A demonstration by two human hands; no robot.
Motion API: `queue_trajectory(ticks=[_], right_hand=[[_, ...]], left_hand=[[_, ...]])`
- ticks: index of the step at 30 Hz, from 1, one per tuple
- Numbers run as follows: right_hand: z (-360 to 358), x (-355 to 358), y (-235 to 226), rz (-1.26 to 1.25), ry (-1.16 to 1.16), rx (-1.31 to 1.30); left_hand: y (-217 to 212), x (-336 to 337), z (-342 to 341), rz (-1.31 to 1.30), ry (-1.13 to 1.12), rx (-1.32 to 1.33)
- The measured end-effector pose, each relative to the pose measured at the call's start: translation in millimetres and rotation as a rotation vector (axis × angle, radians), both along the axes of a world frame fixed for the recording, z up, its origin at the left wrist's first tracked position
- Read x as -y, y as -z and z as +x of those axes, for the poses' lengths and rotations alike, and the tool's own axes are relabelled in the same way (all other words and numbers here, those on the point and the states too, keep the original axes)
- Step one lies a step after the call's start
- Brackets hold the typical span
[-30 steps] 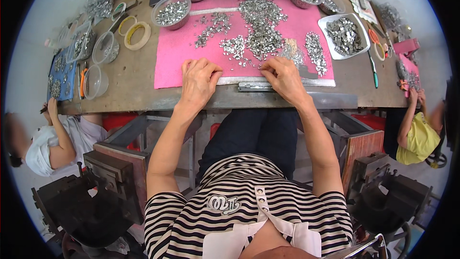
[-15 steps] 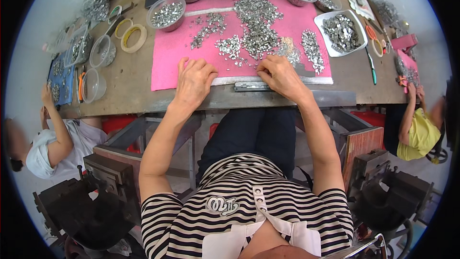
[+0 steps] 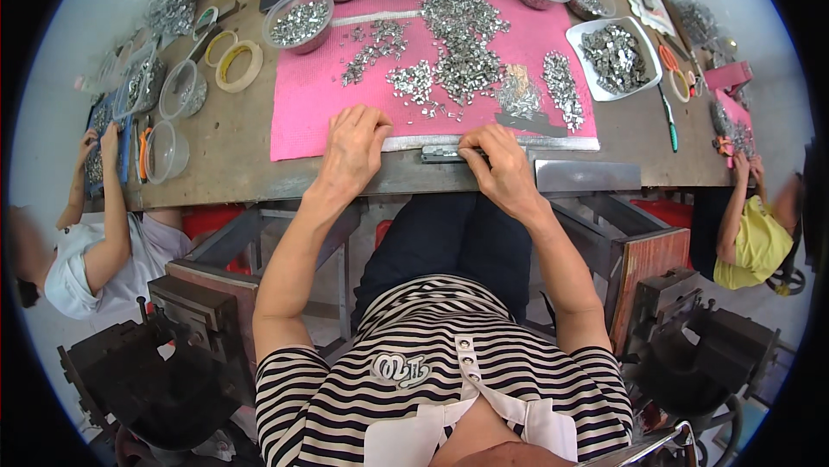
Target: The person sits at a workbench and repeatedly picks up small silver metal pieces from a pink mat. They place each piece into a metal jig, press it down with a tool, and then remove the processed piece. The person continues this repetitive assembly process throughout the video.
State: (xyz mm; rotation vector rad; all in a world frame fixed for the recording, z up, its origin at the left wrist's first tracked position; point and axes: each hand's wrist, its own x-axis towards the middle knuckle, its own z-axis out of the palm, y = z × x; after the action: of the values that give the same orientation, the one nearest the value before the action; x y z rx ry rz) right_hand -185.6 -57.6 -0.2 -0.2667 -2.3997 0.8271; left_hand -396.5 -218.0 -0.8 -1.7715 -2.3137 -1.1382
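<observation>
Both hands have slid a little toward the near edge of the worktop (image 3: 242,175) since a second ago, and the right hand (image 3: 503,171) now sits closer over the narrow metal strip (image 3: 442,154) than it did then. That strip lies along the front margin of the pink mat (image 3: 302,113), just where the mat ends. The right hand's fingers (image 3: 473,154) are curled down onto the strip's right end, pinching or pressing it; whether they close fully round it cannot be told from above. The left hand (image 3: 354,149) lies flat, fingers spread and open, palm down on the mat's front edge just left of the strip, holding nothing; it seems to steady the mat or brace the body while the other hand works.

Small silvery metal parts (image 3: 462,57) lie heaped on the middle of the mat, within easy reach of either hand, probably so pieces can be drawn forward one at a time. Round clear bowls (image 3: 298,22) and a white square tray (image 3: 615,57) of similar parts ring the far side, keeping sorted lots apart. Rolls of tape (image 3: 239,65) rest left of the mat. At either end of the worktop another person (image 3: 86,251) sits with hands busy on their own parts.
</observation>
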Motion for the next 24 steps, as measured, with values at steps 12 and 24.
queue_trajectory(ticks=[12, 24], right_hand=[[5.8, -0.7, -5.2, 0.199, -0.029, -0.029], [-33.3, -37.0, 6.0, 0.231, 0.015, 0.048]], left_hand=[[12.0, -18.6, 65.1, 0.217, 0.093, 0.400], [18.1, -24.3, 69.4, 0.218, 0.137, 0.208]])
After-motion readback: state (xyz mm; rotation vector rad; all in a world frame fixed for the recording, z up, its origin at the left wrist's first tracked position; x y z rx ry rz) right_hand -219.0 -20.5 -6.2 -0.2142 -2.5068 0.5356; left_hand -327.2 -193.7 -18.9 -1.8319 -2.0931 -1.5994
